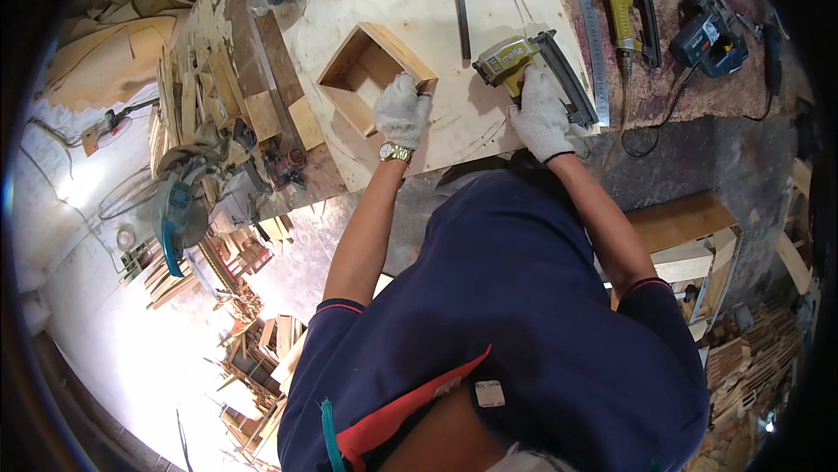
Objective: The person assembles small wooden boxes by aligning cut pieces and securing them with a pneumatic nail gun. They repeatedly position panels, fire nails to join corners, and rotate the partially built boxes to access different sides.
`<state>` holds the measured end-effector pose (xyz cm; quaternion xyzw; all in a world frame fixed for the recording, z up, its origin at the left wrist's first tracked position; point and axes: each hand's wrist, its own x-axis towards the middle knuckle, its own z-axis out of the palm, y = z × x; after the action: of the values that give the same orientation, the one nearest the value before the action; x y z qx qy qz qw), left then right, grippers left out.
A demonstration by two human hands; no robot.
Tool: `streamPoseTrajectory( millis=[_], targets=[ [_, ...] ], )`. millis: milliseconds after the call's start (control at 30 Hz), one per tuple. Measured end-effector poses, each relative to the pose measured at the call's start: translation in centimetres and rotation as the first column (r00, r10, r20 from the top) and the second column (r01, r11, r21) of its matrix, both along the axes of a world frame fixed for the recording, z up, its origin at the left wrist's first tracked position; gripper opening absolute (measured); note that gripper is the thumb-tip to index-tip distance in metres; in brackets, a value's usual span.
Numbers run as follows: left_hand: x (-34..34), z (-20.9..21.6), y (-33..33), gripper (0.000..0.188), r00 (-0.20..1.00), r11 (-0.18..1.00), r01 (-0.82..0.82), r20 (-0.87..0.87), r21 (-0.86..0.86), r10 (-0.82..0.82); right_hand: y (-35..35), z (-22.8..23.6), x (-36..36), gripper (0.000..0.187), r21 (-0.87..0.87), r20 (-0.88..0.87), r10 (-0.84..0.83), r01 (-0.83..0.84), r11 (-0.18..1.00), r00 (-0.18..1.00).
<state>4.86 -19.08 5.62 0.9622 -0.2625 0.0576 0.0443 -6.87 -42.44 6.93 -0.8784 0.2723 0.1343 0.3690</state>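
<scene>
A small open wooden box stands on a pale plywood sheet, its bare inside showing. My left hand, in a white knitted glove with a watch at the wrist, grips the near right corner of that box. To the right, my gloved right hand is closed round the handle of a yellow and black nail gun. The gun's nose points left toward the box, apart from it, and its long black magazine slants down to the right. My right fingertips are partly hidden behind the grip.
A dark metal bar and a steel ruler lie on the bench. Farther right are a second yellow nail gun with a hose and a blue jigsaw. Wood scraps and a teal saw are at left.
</scene>
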Motion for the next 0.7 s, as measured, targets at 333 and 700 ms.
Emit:
streamPoseTrajectory(
  millis=[333, 700],
  targets=[
    [-0.4, 0.4, 0.4, 0.032, 0.997, 0.999, -0.022, -0.075, 0.034, 0.025, -7.6, 7.2, 3.2, 0.066, 0.137, 0.285, 0.214, -0.26, 0.956, 0.934],
    [-0.4, 0.3, 0.9, 0.035, 0.995, 0.995, -0.056, -0.071, 0.084, 0.062, -7.8, 1.1, 8.8, 0.034, 0.776, 0.016, 0.141, -0.101, 0.623, 0.99]
  ],
)
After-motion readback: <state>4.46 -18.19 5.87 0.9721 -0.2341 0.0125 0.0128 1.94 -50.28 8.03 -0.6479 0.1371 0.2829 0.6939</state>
